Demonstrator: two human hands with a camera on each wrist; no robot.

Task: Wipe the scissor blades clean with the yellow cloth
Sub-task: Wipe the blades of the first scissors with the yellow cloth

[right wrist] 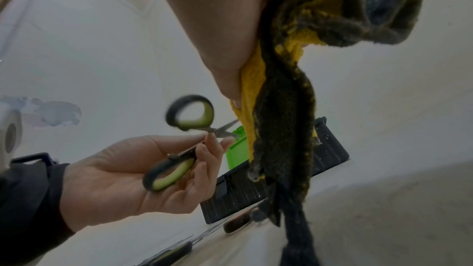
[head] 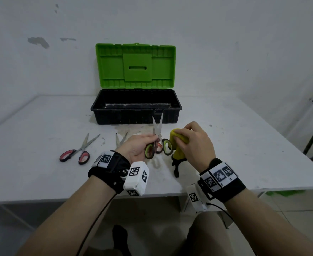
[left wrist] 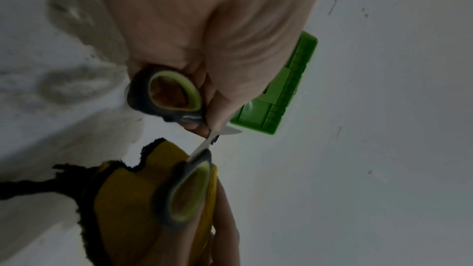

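White table [head: 41, 172] in front of me, toolbox [head: 136, 106] open at the back with its green lid up. Two other scissors lie on the table to my left: red-handled scissors [head: 77, 151] and a second pair [head: 121, 139], partly hidden behind my wrist. My left hand [head: 136, 147] holds the green-handled scissors [head: 156, 141] up off the table, palm up, thumb and fingers pinching near the pivot, one loop lying in the palm, the other loop free. Blades [head: 158, 124] stand slightly parted, tips pointing away toward the toolbox. My right hand [head: 193, 140] sits just beside, knuckles up, fingers curled tight on the bunched yellow cloth [head: 178, 143], whose dark-edged tail hangs down to the table. Cloth is next to the free loop, not on the blades. Step as I judge it: wipe not started, lining up. Next move needs the cloth brought up and wrapped over a blade, then drawn toward the tip, left hand steadying.
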